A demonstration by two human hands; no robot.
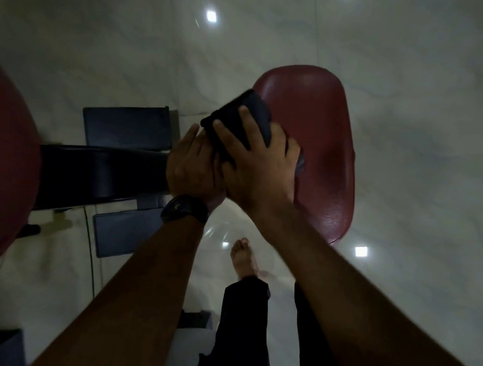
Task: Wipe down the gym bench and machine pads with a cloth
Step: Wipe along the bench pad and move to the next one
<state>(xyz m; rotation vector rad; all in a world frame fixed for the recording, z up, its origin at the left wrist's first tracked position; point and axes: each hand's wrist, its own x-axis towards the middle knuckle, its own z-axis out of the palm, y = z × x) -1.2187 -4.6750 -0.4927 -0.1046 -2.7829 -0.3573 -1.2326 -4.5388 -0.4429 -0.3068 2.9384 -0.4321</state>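
Wiping under way: my right hand [258,172] presses the dark cloth [253,101] flat, fingers spread, on the left edge of the red pad [319,136]. My left hand [192,165], fingers straight, touches the cloth beside that edge. Hanging half off the pad, the cloth could slip off the rim under pressure.

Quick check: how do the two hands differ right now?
The right hand lies spread over the dark cloth on the red pad; the left hand sits beside it, at the cloth's edge. The left wrist wears a black watch; the right is bare. Both have straight fingers.
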